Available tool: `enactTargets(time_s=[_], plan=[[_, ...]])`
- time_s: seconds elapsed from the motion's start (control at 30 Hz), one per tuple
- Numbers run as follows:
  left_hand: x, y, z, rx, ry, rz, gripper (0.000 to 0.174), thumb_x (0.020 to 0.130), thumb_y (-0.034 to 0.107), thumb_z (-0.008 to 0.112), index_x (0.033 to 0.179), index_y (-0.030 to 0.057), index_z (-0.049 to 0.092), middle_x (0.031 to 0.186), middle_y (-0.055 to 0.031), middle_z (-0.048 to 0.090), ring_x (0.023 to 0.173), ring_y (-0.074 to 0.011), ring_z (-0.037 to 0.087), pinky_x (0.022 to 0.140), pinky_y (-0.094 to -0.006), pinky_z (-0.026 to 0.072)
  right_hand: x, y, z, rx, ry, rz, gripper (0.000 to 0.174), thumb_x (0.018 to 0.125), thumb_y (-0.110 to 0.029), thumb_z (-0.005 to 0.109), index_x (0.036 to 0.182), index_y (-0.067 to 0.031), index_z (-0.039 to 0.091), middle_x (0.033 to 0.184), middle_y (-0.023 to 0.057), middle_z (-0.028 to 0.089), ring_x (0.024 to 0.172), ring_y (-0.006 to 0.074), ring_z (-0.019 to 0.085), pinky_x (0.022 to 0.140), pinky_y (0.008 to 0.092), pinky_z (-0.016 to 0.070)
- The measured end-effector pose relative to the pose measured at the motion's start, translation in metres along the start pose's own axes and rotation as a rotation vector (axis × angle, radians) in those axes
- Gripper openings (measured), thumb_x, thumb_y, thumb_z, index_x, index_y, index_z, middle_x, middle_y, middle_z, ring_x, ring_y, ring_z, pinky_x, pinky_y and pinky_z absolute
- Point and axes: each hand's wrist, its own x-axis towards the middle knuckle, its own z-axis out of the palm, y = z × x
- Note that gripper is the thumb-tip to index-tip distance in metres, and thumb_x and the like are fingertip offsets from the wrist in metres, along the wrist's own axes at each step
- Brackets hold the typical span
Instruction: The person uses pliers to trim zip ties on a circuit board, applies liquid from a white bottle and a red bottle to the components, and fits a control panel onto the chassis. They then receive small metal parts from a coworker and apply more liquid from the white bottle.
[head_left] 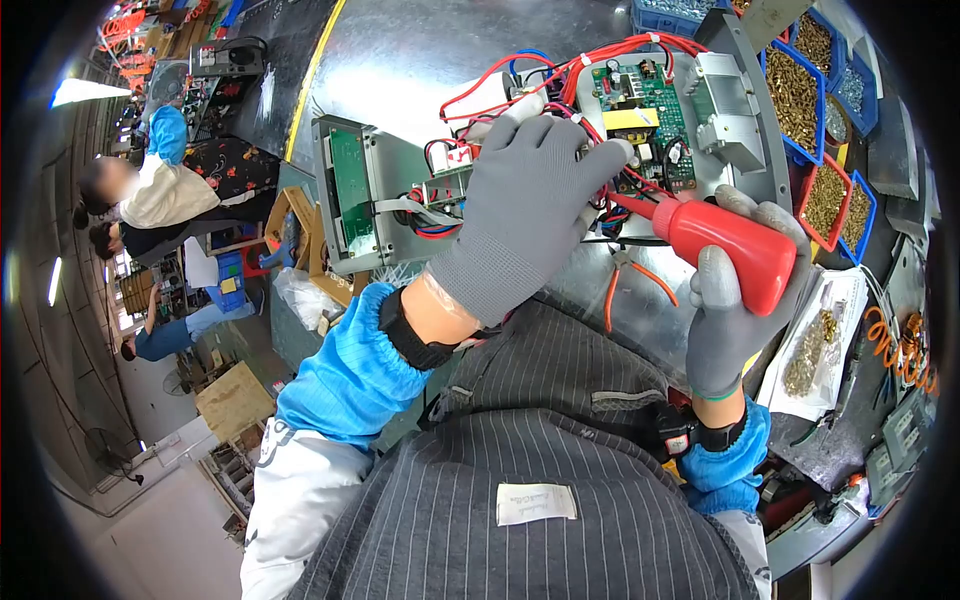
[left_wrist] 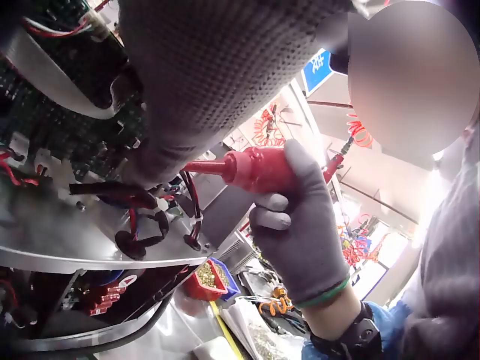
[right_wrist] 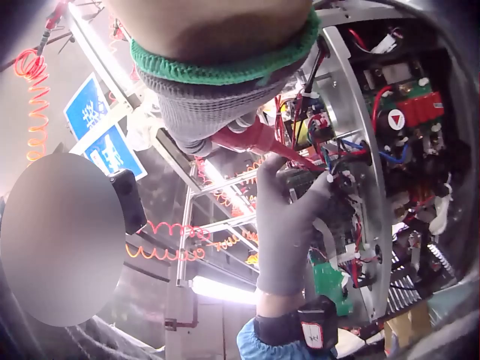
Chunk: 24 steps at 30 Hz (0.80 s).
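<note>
An open metal chassis (head_left: 740,110) lies on the bench with a green circuit board (head_left: 640,110) and red and black wires (head_left: 520,75) inside. My left hand (head_left: 540,190), in a grey glove, lies over the wire bundle beside the board, fingers stretched toward it. My right hand (head_left: 725,310) grips a red-handled screwdriver (head_left: 730,245) whose shaft points into the wiring under the left fingers. The left wrist view shows the screwdriver (left_wrist: 255,169) in the right hand (left_wrist: 300,240). In the right wrist view the left hand (right_wrist: 285,225) touches wires on the chassis (right_wrist: 375,225).
Blue and red bins of brass screws (head_left: 795,95) stand at the right, with a white tray of brass parts (head_left: 815,350) and an orange coiled cable (head_left: 905,350) near them. A hinged panel with another green board (head_left: 350,190) stands at the left. Seated people (head_left: 150,190) are far left.
</note>
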Motion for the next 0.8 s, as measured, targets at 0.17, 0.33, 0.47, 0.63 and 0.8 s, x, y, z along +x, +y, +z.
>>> enactTargets(time_s=[0.17, 0.33, 0.47, 0.63, 0.8], plan=[[-0.002, -0.001, 0.001, -0.012, 0.001, -0.006, 0.056, 0.067, 0.017, 0.079, 0.121, 0.0208, 0.064, 0.094, -0.0032, 0.057, 0.096, -0.0248, 0.057, 0.088, -0.0426, 0.0431, -0.002, 0.000, 0.001, -0.018, 0.042, -0.027, 0.060, 0.079, -0.018, 0.073, 0.127, 0.0013, 0.043, 0.120, 0.0255, 0.060, 0.114, 0.0309, 0.062, 0.099, 0.0437, 0.0505], [-0.003, 0.001, -0.003, -0.043, 0.006, -0.020, 0.056, 0.068, 0.018, 0.080, 0.122, 0.0207, 0.063, 0.098, -0.0038, 0.058, 0.100, -0.0247, 0.058, 0.090, -0.0440, 0.0425, 0.001, -0.003, -0.003, 0.107, 0.010, -0.023, 0.065, 0.075, -0.008, 0.081, 0.127, -0.0031, 0.042, 0.121, 0.0219, 0.061, 0.109, 0.0300, 0.066, 0.095, 0.0415, 0.0548], [-0.002, 0.003, -0.006, -0.014, -0.024, -0.035, 0.058, 0.068, 0.019, 0.081, 0.123, 0.0201, 0.062, 0.099, -0.0044, 0.058, 0.100, -0.0248, 0.058, 0.091, -0.0440, 0.0424, 0.002, -0.005, -0.003, 0.008, -0.026, -0.013, 0.063, 0.076, -0.006, 0.080, 0.126, -0.0029, 0.043, 0.120, 0.0226, 0.063, 0.110, 0.0303, 0.065, 0.095, 0.0412, 0.0547], [-0.004, 0.001, -0.004, -0.057, 0.019, -0.027, 0.060, 0.067, 0.018, 0.080, 0.124, 0.0189, 0.061, 0.100, -0.0049, 0.059, 0.101, -0.0253, 0.058, 0.091, -0.0430, 0.0426, 0.001, -0.008, 0.005, -0.079, 0.010, 0.043, 0.055, 0.078, -0.015, 0.072, 0.125, 0.0006, 0.047, 0.119, 0.0245, 0.064, 0.103, 0.0258, 0.066, 0.087, 0.0342, 0.0537], [-0.005, 0.001, -0.003, -0.082, 0.034, -0.035, 0.061, 0.067, 0.015, 0.079, 0.125, 0.0183, 0.060, 0.102, -0.0052, 0.060, 0.102, -0.0262, 0.058, 0.092, -0.0426, 0.0429, 0.000, -0.002, 0.007, -0.068, 0.052, 0.000, 0.055, 0.080, -0.017, 0.073, 0.126, -0.0013, 0.048, 0.118, 0.0220, 0.065, 0.090, 0.0185, 0.068, 0.061, 0.0203, 0.0505]])
